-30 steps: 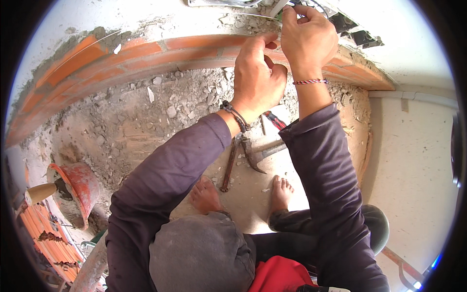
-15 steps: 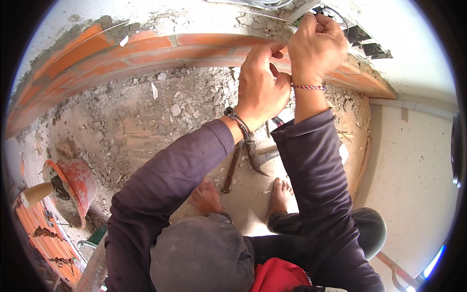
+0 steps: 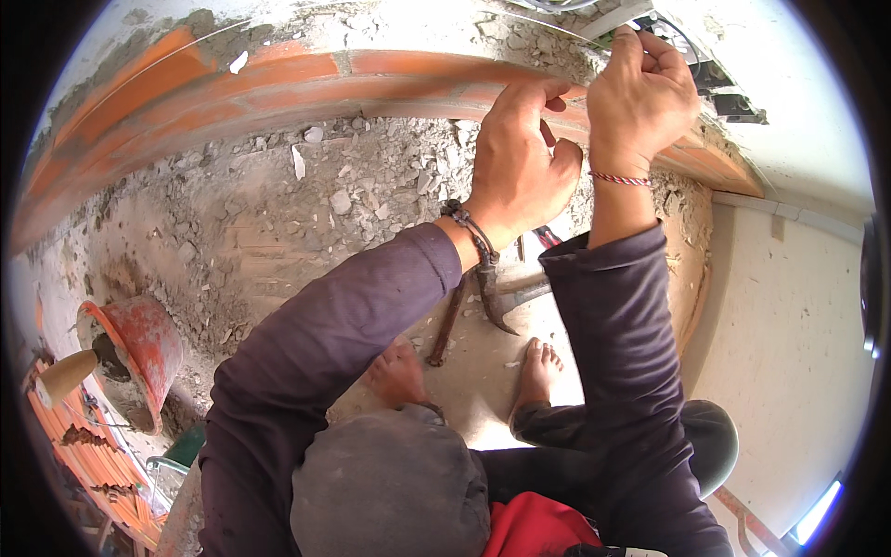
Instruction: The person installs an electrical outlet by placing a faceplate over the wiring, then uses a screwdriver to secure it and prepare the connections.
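Observation:
My right hand point(image 3: 643, 100) is raised at the upper right, thumb and fingers pinched together in front of an opening point(image 3: 710, 79) in the white wall with dark boxes and wires. What the pinch holds is hidden. Lower and to the left, my left hand point(image 3: 527, 158) hovers over the low brick wall point(image 3: 399, 85), its fingers curled in toward the thumb; I cannot make out anything in them. A thin pale string point(image 3: 548, 25) stretches above the bricks toward my right hand.
A claw hammer point(image 3: 495, 302) and a rusty metal bar point(image 3: 447, 330) lie between my feet. Rubble point(image 3: 348, 186) covers the floor along the bricks. An orange bucket point(image 3: 148, 348) tilts at the left, near stacked orange bricks point(image 3: 88, 455). A pale panel point(image 3: 789, 306) stands at the right.
Both hands appear a little farther right in the view, the right hand most. Their closed finger shapes look the same.

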The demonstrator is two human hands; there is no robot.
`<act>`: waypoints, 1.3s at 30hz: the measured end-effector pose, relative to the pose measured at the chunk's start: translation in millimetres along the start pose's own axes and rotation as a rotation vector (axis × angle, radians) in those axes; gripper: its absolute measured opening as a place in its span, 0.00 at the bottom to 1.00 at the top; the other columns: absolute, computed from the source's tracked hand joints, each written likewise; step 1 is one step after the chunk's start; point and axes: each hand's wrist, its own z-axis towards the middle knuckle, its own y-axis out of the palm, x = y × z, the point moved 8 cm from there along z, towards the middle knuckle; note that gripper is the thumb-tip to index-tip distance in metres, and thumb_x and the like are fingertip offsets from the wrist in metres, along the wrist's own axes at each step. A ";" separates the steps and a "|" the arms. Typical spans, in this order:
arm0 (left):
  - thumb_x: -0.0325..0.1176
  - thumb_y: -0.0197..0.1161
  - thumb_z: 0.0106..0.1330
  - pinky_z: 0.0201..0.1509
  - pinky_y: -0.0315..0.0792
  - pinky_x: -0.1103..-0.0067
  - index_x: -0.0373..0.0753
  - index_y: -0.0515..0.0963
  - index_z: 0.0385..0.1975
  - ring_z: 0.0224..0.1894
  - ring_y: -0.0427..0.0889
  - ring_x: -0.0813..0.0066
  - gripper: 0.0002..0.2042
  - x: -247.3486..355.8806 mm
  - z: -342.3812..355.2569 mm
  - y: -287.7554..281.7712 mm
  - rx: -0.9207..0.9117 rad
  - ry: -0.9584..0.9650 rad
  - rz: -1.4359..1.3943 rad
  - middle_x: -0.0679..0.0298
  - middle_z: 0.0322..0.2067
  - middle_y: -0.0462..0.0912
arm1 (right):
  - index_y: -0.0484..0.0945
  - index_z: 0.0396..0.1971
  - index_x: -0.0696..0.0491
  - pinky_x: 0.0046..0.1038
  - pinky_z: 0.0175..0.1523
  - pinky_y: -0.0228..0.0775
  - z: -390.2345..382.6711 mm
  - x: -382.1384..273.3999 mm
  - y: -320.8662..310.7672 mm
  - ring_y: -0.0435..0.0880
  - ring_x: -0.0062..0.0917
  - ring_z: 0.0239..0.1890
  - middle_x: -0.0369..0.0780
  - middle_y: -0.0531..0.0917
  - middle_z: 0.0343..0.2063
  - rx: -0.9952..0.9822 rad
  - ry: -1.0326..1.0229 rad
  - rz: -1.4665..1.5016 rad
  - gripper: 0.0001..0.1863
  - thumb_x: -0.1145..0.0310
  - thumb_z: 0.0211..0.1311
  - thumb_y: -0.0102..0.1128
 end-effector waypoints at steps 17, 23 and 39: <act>0.19 0.59 0.53 0.39 0.78 0.74 0.28 0.77 0.52 0.32 0.81 0.67 0.23 -0.4 -15.2 7.7 -0.023 0.048 -0.051 0.51 0.44 0.81 | 0.91 0.40 0.55 0.22 0.32 0.72 9.7 -1.9 -5.2 0.78 0.13 0.20 0.31 0.84 0.17 -0.187 -0.084 -0.237 0.21 0.52 0.57 0.75; 0.20 0.59 0.52 0.40 0.78 0.73 0.28 0.77 0.53 0.32 0.81 0.66 0.24 1.4 -18.3 9.6 -0.054 0.026 0.001 0.51 0.43 0.82 | 0.90 0.34 0.57 0.23 0.33 0.74 11.0 -2.7 1.5 0.80 0.16 0.21 0.33 0.85 0.18 -0.173 -0.085 -0.247 0.19 0.54 0.57 0.73; 0.19 0.60 0.52 0.38 0.77 0.71 0.31 0.78 0.52 0.31 0.81 0.65 0.23 -11.9 -22.6 13.8 -0.018 -0.033 -0.036 0.53 0.41 0.82 | 0.88 0.29 0.61 0.23 0.32 0.74 -0.1 -0.4 -0.4 0.80 0.18 0.20 0.36 0.85 0.18 0.008 -0.019 -0.063 0.14 0.62 0.56 0.72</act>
